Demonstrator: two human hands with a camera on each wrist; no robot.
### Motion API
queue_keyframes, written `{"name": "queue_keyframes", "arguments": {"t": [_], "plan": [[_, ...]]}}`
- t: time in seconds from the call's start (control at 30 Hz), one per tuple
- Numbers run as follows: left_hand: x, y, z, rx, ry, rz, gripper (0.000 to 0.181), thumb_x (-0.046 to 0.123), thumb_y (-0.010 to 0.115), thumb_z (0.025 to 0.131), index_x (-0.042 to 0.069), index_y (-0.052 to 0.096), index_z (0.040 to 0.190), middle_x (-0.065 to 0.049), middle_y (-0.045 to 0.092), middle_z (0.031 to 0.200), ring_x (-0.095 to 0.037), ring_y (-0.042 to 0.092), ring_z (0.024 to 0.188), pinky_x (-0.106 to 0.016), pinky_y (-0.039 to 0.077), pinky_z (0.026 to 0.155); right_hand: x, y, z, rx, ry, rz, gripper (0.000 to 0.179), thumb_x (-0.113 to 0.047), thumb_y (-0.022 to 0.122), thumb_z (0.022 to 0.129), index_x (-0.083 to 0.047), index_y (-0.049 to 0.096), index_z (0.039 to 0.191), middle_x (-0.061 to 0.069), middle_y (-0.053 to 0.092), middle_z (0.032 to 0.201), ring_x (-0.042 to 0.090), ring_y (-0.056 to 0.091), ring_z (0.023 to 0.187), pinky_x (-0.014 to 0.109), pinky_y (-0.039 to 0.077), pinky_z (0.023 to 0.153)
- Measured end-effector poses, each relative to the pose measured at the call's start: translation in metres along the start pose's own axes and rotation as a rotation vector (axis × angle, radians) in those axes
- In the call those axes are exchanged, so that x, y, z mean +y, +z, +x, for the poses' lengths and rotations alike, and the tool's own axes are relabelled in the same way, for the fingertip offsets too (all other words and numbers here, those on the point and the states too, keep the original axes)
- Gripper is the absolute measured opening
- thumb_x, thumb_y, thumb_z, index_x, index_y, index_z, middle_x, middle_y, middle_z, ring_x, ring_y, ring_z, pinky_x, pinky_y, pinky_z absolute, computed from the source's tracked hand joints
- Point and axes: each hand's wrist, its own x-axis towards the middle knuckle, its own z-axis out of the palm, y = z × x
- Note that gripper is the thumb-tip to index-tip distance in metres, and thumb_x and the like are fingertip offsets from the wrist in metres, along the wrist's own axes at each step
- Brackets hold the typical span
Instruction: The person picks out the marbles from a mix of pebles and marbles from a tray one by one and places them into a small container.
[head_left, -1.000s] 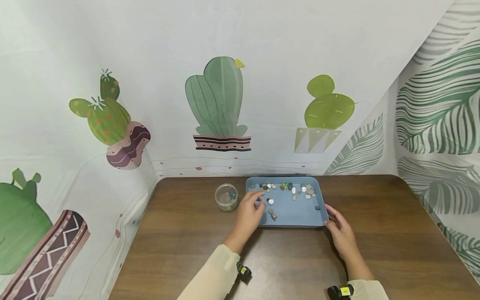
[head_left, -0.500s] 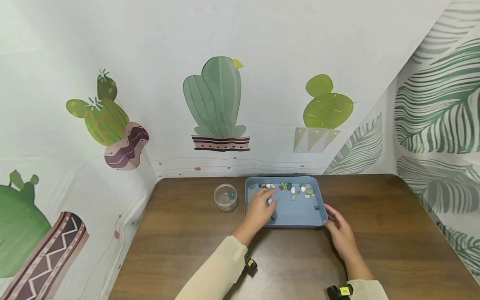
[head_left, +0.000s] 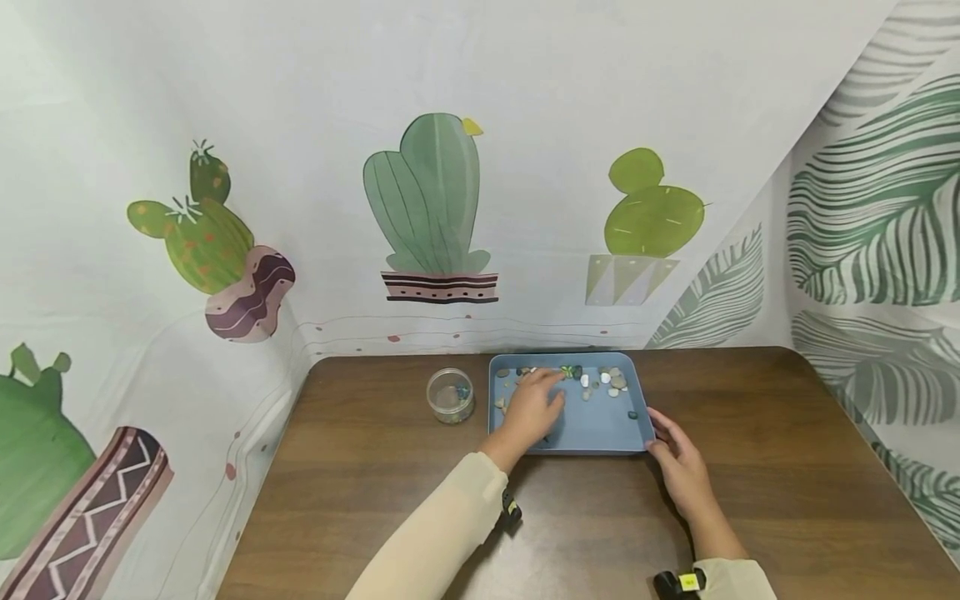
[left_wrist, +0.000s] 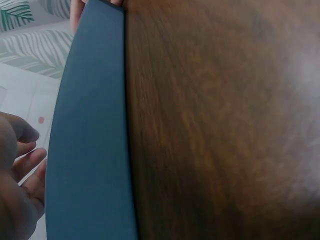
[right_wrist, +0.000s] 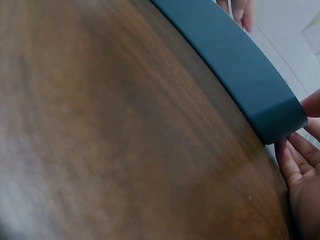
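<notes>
A shallow blue tray (head_left: 592,433) lies on the wooden table with several small pebbles in it. Over its left half reaches my left hand (head_left: 531,410), fingers relaxed and pointing at the back row of pebbles, near a bright green piece (head_left: 566,372). In the left wrist view this hand (left_wrist: 20,170) shows beyond the tray wall with loosely bent fingers, nothing visible in them. My right hand (head_left: 684,471) grips the tray's front right corner; the right wrist view has its thumb and fingers (right_wrist: 295,155) around that corner. Pebbles under the left hand are hidden.
Left of the tray stands a clear round jar (head_left: 450,397) with a few coloured pebbles inside. White and grey pebbles (head_left: 617,382) cluster at the tray's back right, and a dark green pebble (head_left: 633,415) lies by its right wall. A cactus-print cloth (head_left: 540,208) hangs behind the table.
My left hand has moved right and slightly away from me across the tray, from its left rim to over the pebbles. My right hand has stayed at the corner.
</notes>
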Motion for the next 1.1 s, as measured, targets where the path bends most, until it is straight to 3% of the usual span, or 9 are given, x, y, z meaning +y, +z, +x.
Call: {"name": "queue_keyframes", "arguments": {"t": [0.17,0.33,0.57,0.67,0.93,1.1], "plan": [[0.001,0.002,0.008,-0.047,0.020,0.063,0.037,0.019,0.060,0.100,0.014,0.063,0.137,-0.002,0.063,0.136,-0.018,0.058,0.129,-0.035,0.045,0.113,-0.001,-0.001,0.000,0.003,0.002,-0.009,0.049,-0.009,0.051,0.104,-0.012,0.044,0.152,0.020,0.049,0.151,-0.010,0.047,0.118,0.000,0.040,0.091],[0.003,0.006,0.017,-0.096,0.007,0.094,0.037,0.019,0.058,0.102,0.013,0.062,0.138,-0.001,0.061,0.136,-0.018,0.058,0.125,-0.032,0.050,0.106,-0.001,-0.002,0.000,0.001,-0.003,-0.011,0.049,-0.009,0.051,0.104,-0.012,0.044,0.152,0.021,0.049,0.151,-0.010,0.047,0.118,0.000,0.040,0.091],[0.002,0.020,0.025,-0.110,0.004,0.208,0.037,0.020,0.057,0.102,0.017,0.062,0.139,0.002,0.062,0.132,-0.014,0.060,0.122,-0.029,0.050,0.106,-0.001,-0.002,0.000,0.001,0.012,-0.017,0.049,-0.009,0.051,0.104,-0.013,0.044,0.152,0.020,0.048,0.152,-0.011,0.046,0.118,-0.001,0.039,0.091],[0.002,0.024,0.028,-0.124,-0.002,0.244,0.037,0.022,0.056,0.103,0.017,0.061,0.139,0.004,0.062,0.133,-0.012,0.059,0.121,-0.025,0.052,0.100,-0.001,-0.002,0.000,0.001,0.020,-0.020,0.049,-0.010,0.051,0.104,-0.013,0.044,0.152,0.019,0.047,0.152,-0.010,0.046,0.119,-0.001,0.039,0.091],[0.000,0.030,0.032,-0.153,0.051,0.407,0.039,0.027,0.053,0.105,0.015,0.060,0.140,0.002,0.058,0.135,-0.013,0.055,0.120,-0.025,0.051,0.100,0.000,-0.001,0.000,0.004,0.021,-0.013,0.049,-0.010,0.051,0.104,-0.013,0.044,0.152,0.019,0.047,0.153,-0.006,0.047,0.120,-0.001,0.039,0.091],[-0.001,0.031,0.036,-0.166,0.039,0.446,0.038,0.028,0.053,0.105,0.017,0.060,0.141,0.003,0.058,0.134,-0.012,0.054,0.119,-0.024,0.048,0.103,0.001,0.000,0.000,0.010,0.004,-0.004,0.049,-0.009,0.052,0.104,-0.012,0.045,0.152,0.020,0.049,0.151,-0.007,0.048,0.119,-0.001,0.040,0.091]]}}
